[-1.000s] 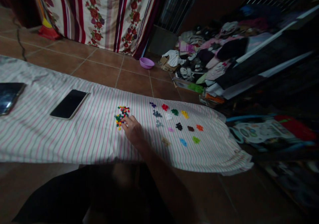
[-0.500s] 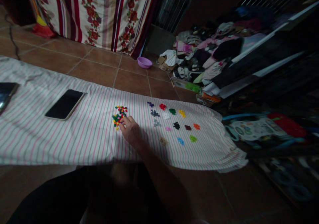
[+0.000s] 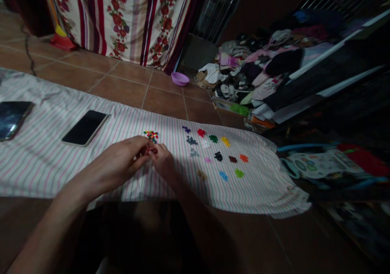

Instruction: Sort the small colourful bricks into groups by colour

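My left hand (image 3: 126, 156) reaches in from the lower left, its fingers curled and closed over the near part of a mixed pile of small coloured pieces (image 3: 151, 134). My right hand (image 3: 163, 161) meets it fingertip to fingertip, in a pinch. A bit of red shows between the fingertips, apparently a small red piece (image 3: 149, 150), mostly hidden by the fingers. To the right of my hands lie small groups sorted by colour, among them red pieces (image 3: 201, 132), dark grey pieces (image 3: 191, 140), black pieces (image 3: 218, 156) and light blue pieces (image 3: 223, 175).
A striped cloth (image 3: 122, 121) covers the long low surface. A phone (image 3: 85, 127) lies left of the pile, with another dark device (image 3: 14, 119) at the far left. Beyond, a purple basin (image 3: 180, 79) stands on the tiled floor near heaped clothes (image 3: 252, 68).
My left hand has come in from the left and joined my right hand at the pile. The view has shifted slightly, moving everything a little to the right.
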{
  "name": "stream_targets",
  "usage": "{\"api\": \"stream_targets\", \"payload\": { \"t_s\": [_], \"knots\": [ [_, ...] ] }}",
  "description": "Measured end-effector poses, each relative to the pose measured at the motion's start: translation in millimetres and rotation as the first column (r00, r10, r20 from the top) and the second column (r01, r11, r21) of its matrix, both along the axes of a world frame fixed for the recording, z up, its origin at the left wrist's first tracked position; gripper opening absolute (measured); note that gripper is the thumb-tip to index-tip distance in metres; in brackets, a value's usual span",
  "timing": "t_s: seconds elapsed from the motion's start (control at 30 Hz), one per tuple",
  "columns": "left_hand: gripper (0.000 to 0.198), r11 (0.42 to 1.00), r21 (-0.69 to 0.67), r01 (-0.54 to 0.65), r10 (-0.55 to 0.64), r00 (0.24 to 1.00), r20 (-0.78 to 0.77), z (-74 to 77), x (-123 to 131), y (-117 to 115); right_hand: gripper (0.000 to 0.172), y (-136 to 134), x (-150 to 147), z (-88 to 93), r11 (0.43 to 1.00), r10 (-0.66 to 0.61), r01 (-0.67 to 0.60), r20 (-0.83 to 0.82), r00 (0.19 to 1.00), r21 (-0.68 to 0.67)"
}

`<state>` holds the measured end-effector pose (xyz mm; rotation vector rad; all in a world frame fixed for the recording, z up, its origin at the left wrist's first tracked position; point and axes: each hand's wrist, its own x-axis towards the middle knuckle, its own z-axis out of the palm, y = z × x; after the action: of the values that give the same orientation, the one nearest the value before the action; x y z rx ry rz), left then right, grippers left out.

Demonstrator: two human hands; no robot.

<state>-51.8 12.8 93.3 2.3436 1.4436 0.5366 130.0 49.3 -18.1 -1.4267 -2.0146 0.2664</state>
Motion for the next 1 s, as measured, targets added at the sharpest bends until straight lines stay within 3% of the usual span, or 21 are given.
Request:
{"api": "stream_targets", "payload": {
  "t_s": [0.07, 0.17, 0.3, 0.43, 0.63, 0.83, 1.0],
  "knots": [
    [0.048, 0.997, -0.016, -0.080, 0.077, 0.985, -0.152, -15.5, 1, 13, 0.009, 0, 2, -0.1, 1.000, 0.017, -0.016, -0.072, 0.997, 0.025],
    [0.088, 0.980, -0.026, -0.196, 0.178, 0.933, -0.312, -48.6, 3, 30, 0.010, 2, 6, -0.7, 1.000, -0.001, -0.001, -0.217, 0.976, -0.008],
    [0.105, 0.967, -0.113, -0.227, 0.161, 0.894, -0.418, -79.0, 10, 35, 0.013, 9, 19, 1.4, 0.996, -0.043, 0.009, -0.369, 0.928, -0.093],
    [0.096, 0.959, -0.156, -0.235, 0.146, 0.887, -0.438, -82.8, 24, 33, 0.015, 24, 46, 8.8, 0.989, -0.134, 0.100, -0.404, 0.905, -0.104],
    [0.078, 0.960, -0.081, -0.267, 0.210, 0.884, -0.417, -82.3, 38, 36, 0.022, 51, 97, 14.7, 0.962, -0.273, 0.254, -0.329, 0.904, -0.102],
    [0.077, 0.961, -0.123, -0.247, 0.180, 0.899, -0.399, -83.8, 38, 40, 0.023, 83, 139, 26.5, 0.913, -0.405, 0.391, -0.138, 0.904, -0.117],
    [0.079, 0.962, -0.128, -0.241, 0.174, 0.903, -0.392, -83.7, 39, 40, 0.022, 107, 157, 39.2, 0.855, -0.509, 0.511, 0.050, 0.860, -0.086]
  ]
}}
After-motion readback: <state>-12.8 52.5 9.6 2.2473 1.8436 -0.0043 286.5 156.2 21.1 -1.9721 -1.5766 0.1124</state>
